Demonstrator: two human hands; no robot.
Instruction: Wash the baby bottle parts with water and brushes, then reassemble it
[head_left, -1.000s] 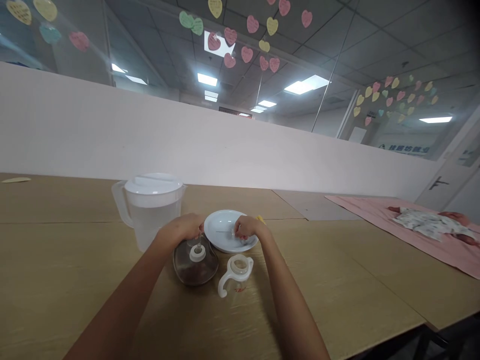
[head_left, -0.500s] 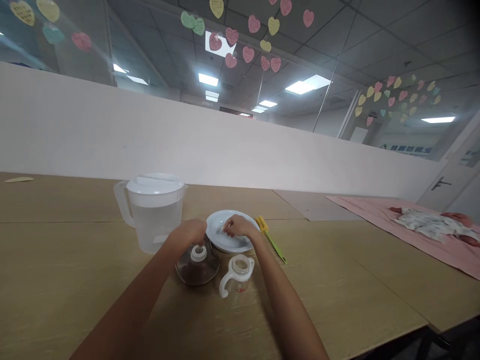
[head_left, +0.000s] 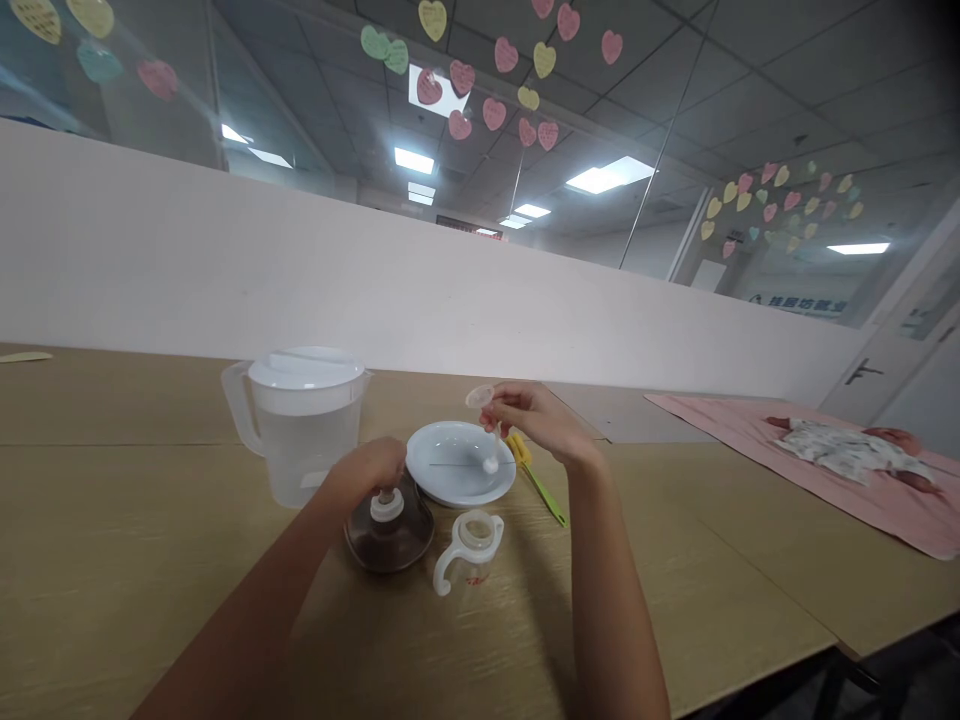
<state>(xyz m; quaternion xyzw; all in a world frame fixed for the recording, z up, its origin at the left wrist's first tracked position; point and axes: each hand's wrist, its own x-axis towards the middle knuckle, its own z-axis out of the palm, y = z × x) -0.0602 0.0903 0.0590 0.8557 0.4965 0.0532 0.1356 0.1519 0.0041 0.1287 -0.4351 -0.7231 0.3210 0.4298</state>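
My left hand (head_left: 379,465) is closed, its fingers curled down at the white neck ring of a dark brown, see-through bottle (head_left: 390,545); the fingertips are partly hidden. Pinched in my right hand (head_left: 529,415) is a straw piece with a clear round top (head_left: 480,397) and a white ball at its lower end. That ball hangs over the right side of a white bowl (head_left: 450,492). Just in front of the bowl stands an open clear baby bottle (head_left: 474,560) with a white ring and curved handle.
A clear lidded pitcher (head_left: 307,430) holding water stands at the left. Right of the bowl lies a bottle brush (head_left: 541,490) with yellow head and green handle. A doll in patterned clothes (head_left: 844,450) rests on a pink cloth (head_left: 750,455) at the far right.
My right hand has risen out of the bowl and moved right, bringing up the straw piece. My left hand stays at the brown bottle. The view has shifted slightly.
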